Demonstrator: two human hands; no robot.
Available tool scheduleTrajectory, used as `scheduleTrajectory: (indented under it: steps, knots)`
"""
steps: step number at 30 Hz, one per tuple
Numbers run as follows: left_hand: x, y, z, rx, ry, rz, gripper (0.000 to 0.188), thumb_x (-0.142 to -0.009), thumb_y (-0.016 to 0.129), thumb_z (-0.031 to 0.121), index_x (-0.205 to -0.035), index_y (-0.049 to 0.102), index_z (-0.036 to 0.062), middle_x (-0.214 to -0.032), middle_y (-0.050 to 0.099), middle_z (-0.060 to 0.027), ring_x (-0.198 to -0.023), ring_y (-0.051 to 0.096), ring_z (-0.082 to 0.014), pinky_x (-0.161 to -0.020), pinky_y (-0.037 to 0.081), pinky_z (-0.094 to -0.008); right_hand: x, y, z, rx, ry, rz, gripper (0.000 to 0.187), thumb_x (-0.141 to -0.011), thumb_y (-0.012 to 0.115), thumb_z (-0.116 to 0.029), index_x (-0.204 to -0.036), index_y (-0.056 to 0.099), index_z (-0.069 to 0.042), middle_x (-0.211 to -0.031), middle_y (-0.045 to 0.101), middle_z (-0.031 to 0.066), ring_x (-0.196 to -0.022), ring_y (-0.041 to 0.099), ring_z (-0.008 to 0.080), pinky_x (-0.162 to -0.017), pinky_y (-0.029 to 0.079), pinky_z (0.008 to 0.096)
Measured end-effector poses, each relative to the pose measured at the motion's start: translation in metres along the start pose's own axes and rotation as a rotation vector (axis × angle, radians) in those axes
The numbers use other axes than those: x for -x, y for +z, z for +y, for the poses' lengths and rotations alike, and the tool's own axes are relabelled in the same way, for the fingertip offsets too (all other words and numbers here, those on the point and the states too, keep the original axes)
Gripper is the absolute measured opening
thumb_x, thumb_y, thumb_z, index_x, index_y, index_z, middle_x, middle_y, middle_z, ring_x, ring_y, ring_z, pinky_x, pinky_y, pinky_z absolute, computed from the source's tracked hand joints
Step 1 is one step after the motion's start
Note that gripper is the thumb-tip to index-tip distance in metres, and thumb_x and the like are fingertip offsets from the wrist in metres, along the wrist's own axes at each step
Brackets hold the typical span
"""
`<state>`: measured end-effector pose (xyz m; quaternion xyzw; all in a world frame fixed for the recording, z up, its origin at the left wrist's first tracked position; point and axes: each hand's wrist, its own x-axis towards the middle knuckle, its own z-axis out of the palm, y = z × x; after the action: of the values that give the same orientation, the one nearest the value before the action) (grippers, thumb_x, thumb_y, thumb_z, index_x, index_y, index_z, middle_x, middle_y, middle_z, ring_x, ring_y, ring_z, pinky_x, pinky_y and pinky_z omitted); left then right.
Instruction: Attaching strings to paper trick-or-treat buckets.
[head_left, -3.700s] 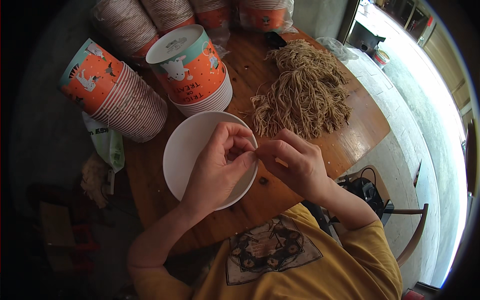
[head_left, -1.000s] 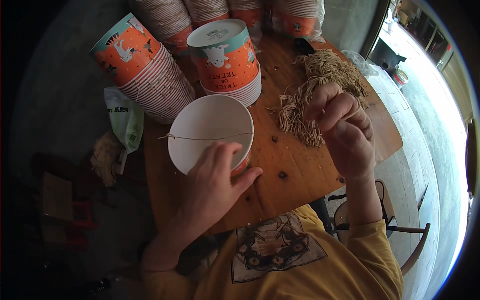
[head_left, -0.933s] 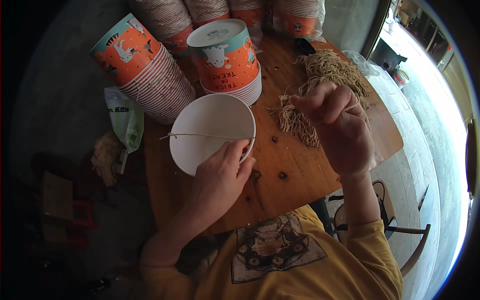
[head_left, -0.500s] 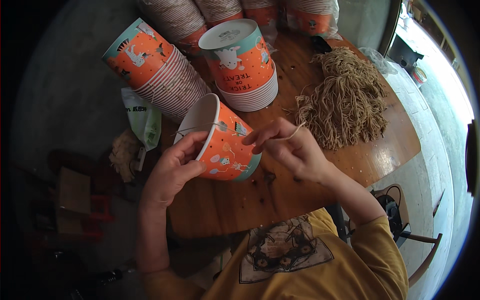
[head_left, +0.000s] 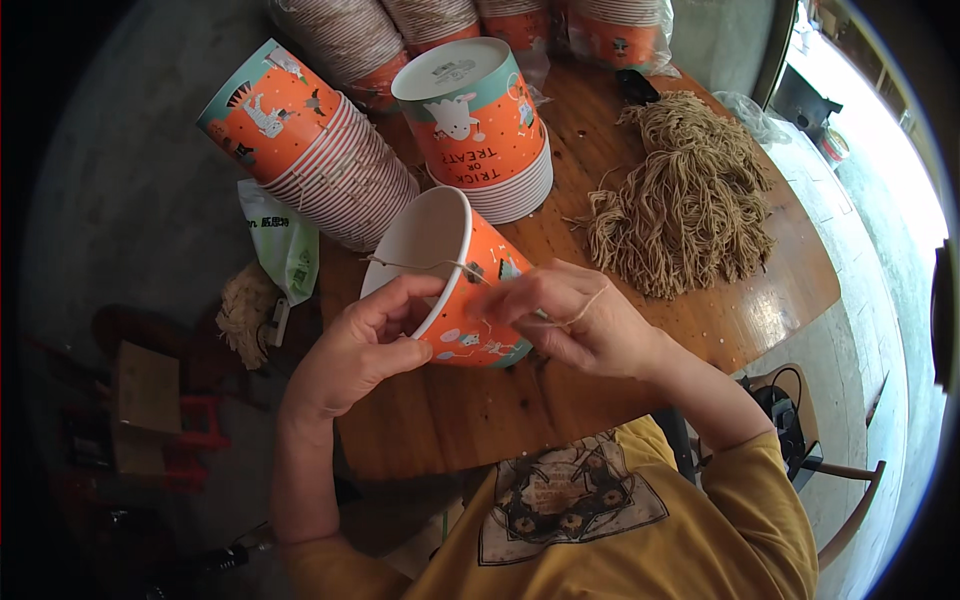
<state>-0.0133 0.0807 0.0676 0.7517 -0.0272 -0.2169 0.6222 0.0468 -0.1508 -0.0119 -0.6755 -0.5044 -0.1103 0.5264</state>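
An orange paper bucket [head_left: 453,322] with a white inside and teal base band lies tilted over the near part of the table, its mouth toward the upper left. My left hand [head_left: 362,345] grips its rim, thumb outside and fingers reaching into the mouth. A thin tan cord [head_left: 412,266] crosses the mouth and passes over the rim to the outer wall. At that wall, my right hand [head_left: 585,322] pinches the cord, and a loop of it runs over the fingers. The fingertips are slightly blurred, and the cord's end is hard to make out.
A leaning stack of nested buckets [head_left: 300,140] and an upside-down stack [head_left: 480,125] stand beyond. Plastic-wrapped stacks [head_left: 615,35] line the back. To the right, a heap of tan cords [head_left: 690,210] lies on the wooden table [head_left: 440,420]. A white-green bag [head_left: 285,235] hangs at the left edge.
The bucket's mouth has shifted a little to the right and turned. My right hand has closed in on the bucket's outer wall, its fingers drawn together on the cord.
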Motion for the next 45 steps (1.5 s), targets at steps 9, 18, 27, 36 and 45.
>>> scheduleTrajectory:
  steps: [9,18,27,36,45]
  knots:
    - [-0.004,0.005,0.001,-0.011,0.017,-0.044,0.045,-0.085,0.055,-0.003,-0.129,0.049,0.0062,-0.107,0.061,-0.0024,-0.097,0.058,-0.0086,-0.088,0.046,-0.0255,0.005,-0.004,-0.019,0.053,0.081,0.027,0.007,-0.083,0.066,-0.012,-0.089,0.064,-0.008,-0.073,0.063,0.0026,-0.07,0.059,0.0221,-0.072,0.046,0.0325]
    - [-0.004,0.016,0.0,-0.042,0.011,-0.065,0.046,-0.087,0.054,-0.001,-0.131,0.047,0.007,-0.103,0.059,-0.0018,-0.092,0.056,-0.0069,-0.082,0.046,-0.0236,0.007,-0.011,-0.029,0.436,0.136,0.124,0.011,-0.079,0.068,-0.017,-0.089,0.066,-0.015,-0.054,0.055,0.0007,-0.05,0.058,0.0182,-0.059,0.045,0.0306]
    - [-0.004,0.016,-0.003,-0.056,0.019,-0.061,0.044,-0.088,0.054,0.0,-0.13,0.046,0.0057,-0.104,0.059,-0.0023,-0.093,0.056,-0.008,-0.084,0.046,-0.0248,0.009,-0.016,-0.032,0.464,0.076,0.19,0.011,-0.072,0.074,-0.011,-0.082,0.068,-0.014,-0.056,0.058,-0.0028,-0.053,0.057,0.0145,-0.066,0.046,0.0279]
    - [-0.003,0.02,0.003,-0.097,0.006,-0.042,0.054,-0.086,0.055,-0.001,-0.137,0.038,0.0069,-0.1,0.057,-0.003,-0.094,0.056,-0.0095,-0.087,0.044,-0.0266,0.011,-0.015,-0.027,0.469,0.054,0.18,0.011,-0.071,0.068,-0.01,-0.078,0.061,-0.016,-0.051,0.05,-0.0017,-0.049,0.055,0.0157,-0.057,0.042,0.029]
    - [-0.004,0.02,0.003,-0.107,0.0,-0.057,0.06,-0.084,0.054,-0.002,-0.14,0.035,0.0076,-0.098,0.056,-0.0025,-0.092,0.055,-0.0093,-0.087,0.044,-0.0268,0.012,-0.014,-0.029,0.408,0.045,0.191,0.012,-0.072,0.07,-0.011,-0.08,0.063,-0.016,-0.056,0.056,-0.0023,-0.051,0.057,0.0148,-0.057,0.042,0.0291]
